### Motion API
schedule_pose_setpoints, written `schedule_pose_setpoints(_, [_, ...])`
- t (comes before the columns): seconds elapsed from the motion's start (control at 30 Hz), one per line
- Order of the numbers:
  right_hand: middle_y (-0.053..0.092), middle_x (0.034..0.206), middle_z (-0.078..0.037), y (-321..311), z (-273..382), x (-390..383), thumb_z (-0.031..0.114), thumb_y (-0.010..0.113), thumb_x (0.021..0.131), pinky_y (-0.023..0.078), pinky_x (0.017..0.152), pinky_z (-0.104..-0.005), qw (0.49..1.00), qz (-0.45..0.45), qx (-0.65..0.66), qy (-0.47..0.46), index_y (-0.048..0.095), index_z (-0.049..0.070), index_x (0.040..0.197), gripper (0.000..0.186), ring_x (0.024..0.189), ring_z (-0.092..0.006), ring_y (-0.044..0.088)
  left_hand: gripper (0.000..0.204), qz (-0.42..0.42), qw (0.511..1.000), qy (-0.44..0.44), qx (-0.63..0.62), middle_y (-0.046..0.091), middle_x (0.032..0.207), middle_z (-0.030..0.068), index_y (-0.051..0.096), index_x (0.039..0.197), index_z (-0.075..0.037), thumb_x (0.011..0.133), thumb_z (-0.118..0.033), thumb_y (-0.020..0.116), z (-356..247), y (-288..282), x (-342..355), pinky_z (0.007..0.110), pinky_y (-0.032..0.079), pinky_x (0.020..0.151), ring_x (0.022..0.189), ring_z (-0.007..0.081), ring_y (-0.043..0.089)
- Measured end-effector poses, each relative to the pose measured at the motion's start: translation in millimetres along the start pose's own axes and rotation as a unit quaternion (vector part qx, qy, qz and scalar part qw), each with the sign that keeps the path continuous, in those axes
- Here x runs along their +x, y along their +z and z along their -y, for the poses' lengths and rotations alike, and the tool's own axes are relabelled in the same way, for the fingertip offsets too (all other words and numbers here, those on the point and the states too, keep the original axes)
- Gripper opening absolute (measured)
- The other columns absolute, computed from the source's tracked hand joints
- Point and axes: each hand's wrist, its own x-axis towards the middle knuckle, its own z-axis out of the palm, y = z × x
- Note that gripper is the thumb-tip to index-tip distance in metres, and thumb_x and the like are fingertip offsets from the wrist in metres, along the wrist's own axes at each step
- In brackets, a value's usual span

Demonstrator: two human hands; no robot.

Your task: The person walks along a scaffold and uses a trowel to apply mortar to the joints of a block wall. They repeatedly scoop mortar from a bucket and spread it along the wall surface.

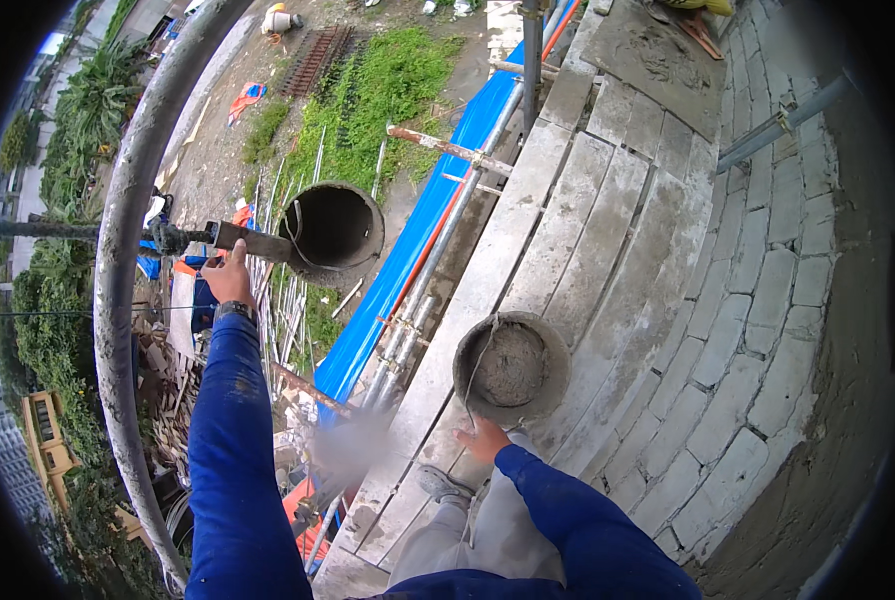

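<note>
My left hand reaches out past the platform edge. Its fingers close on a rectangular metal piece at the end of a dark rope. Beside that piece hangs an open, dark bucket with a thin wire handle; the inside that shows looks empty. My right hand is low by the near rim of a second bucket, which stands on the planks. Grey mortar partly fills it. The fingers are closed around its wire handle, though the hand partly hides the grip.
I stand on concrete-smeared planks beside a grey block wall. A mortar-covered board lies at the far end. A curved metal pipe crosses the left side. Blue sheeting and scaffold tubes border the drop to the ground below.
</note>
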Motion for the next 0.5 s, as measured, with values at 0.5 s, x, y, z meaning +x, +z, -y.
schedule_pose_setpoints(0.5, [0.044,0.059,0.002,-40.6,-6.1,4.2,0.031,0.055,0.101,0.038,0.043,-0.0311,0.929,-0.172,0.255,0.204,0.047,0.017,0.076,0.030,0.049,-0.0142,0.048,0.065,0.516,0.782,-0.230,0.262,0.069,0.114,0.0176,0.064,0.121,0.000,0.080,-0.050,0.071,268.9,-454.5,-445.6,0.039,0.050,0.097,0.112,0.0311,0.065])
